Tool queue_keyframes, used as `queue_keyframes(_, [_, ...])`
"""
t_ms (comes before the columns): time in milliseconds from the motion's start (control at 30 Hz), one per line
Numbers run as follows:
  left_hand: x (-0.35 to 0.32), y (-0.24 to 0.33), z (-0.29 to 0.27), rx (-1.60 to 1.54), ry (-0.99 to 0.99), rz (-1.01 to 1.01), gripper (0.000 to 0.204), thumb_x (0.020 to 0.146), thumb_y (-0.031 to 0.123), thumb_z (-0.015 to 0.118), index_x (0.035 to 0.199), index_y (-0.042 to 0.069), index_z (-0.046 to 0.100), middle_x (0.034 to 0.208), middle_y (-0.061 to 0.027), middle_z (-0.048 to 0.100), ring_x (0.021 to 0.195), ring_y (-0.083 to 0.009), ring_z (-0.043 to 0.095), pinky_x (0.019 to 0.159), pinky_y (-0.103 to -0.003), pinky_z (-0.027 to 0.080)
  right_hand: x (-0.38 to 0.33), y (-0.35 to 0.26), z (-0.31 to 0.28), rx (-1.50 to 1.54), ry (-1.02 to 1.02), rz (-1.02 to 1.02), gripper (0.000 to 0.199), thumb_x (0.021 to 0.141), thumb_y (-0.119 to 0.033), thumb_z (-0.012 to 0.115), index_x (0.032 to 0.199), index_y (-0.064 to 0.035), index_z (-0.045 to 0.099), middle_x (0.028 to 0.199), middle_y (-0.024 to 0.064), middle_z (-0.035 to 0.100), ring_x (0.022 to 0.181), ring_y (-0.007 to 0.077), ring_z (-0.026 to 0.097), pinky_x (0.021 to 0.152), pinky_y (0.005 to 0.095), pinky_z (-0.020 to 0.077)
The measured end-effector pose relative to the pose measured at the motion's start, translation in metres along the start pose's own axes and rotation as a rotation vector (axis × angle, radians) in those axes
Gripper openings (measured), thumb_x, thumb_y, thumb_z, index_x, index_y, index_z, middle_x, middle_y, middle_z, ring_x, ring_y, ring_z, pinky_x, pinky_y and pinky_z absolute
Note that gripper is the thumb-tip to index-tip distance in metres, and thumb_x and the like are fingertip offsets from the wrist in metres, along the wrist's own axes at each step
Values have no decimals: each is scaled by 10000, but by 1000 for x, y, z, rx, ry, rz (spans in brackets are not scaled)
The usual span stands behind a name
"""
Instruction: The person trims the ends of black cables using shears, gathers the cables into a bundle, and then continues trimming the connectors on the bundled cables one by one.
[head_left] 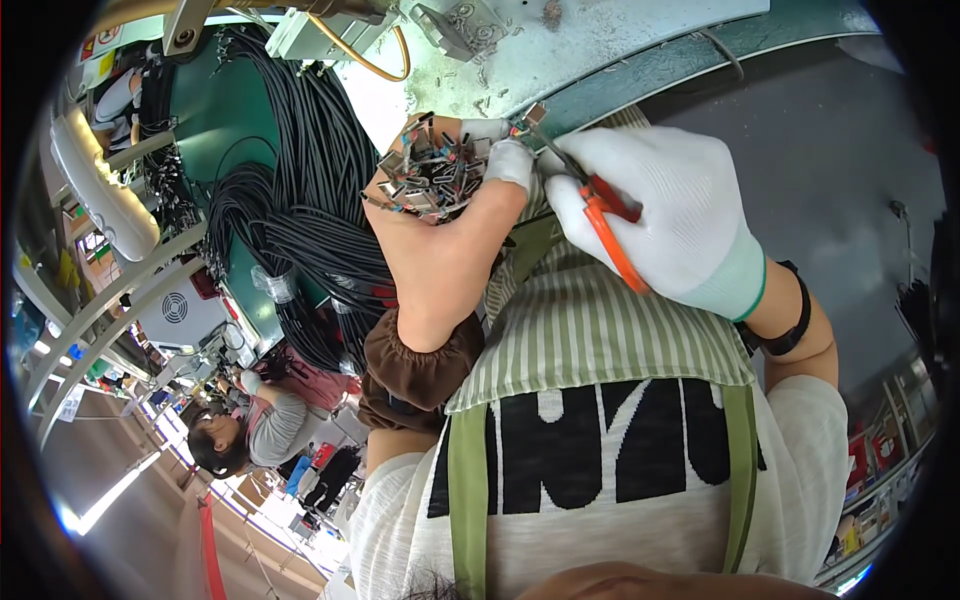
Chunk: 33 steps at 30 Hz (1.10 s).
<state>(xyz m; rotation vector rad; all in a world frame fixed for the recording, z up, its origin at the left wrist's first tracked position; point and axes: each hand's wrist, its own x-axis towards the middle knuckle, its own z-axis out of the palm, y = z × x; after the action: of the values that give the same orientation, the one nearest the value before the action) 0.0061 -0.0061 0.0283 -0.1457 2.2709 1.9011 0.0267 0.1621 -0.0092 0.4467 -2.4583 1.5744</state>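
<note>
Right hand (665, 205) grips pliers (598, 193), axis toward eleven o'clock; left hand (440, 250) clasps connector bundle (432, 170), metal connector (537, 113) beside the tips.

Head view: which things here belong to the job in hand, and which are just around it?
Likely in the job:
- Orange-handled pliers, in the gloved right hand
- Connector ends, bunched in the left hand
- Perhaps the black cables alongside

Apparently just around:
- White lamp
- Vented box
- Metal block on the worktop
</note>
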Motion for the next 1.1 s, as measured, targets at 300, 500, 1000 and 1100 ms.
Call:
queue_keyframes(300, [8, -6, -7, -113, -99, -152, 89, 816, -40, 580, 900, -11, 578, 625, -12, 516, 489, -86, 424, 467, -253, 345, 11, 11, 3, 87, -208, 128, 139, 788, -144, 678, 865, -37, 636, 572, 93, 509, 496, 238, 511, 489, 313, 398])
queue_keyframes(500, [11, -9, -7, -122, -63, -151, 62, 813, -59, 578, 848, -8, 578, 607, 1, 514, 485, -76, 423, 461, -246, 341, 7, 10, 24, 52, -22, 90, 159, 833, -180, 638, 828, -24, 609, 558, 75, 466, 488, 155, 434, 490, 300, 371])
queue_keyframes(1000, [58, -30, -56, -514, -82, -280, 101, 863, 75, 587, 823, -17, 601, 645, -23, 532, 588, -103, 491, 548, -270, 404, 75, 11, -17, 489, -363, 586, 163, 835, -171, 601, 774, -20, 599, 574, 70, 547, 496, 178, 573, 491, 302, 448])
queue_keyframes(1100, [76, -26, -55, -516, -170, -307, 92, 858, 78, 588, 843, -12, 592, 666, -38, 522, 616, -124, 493, 564, -276, 415, 104, 42, -3, 413, -320, 195, 119, 831, -130, 595, 774, -26, 602, 562, 59, 555, 490, 166, 578, 485, 284, 461])
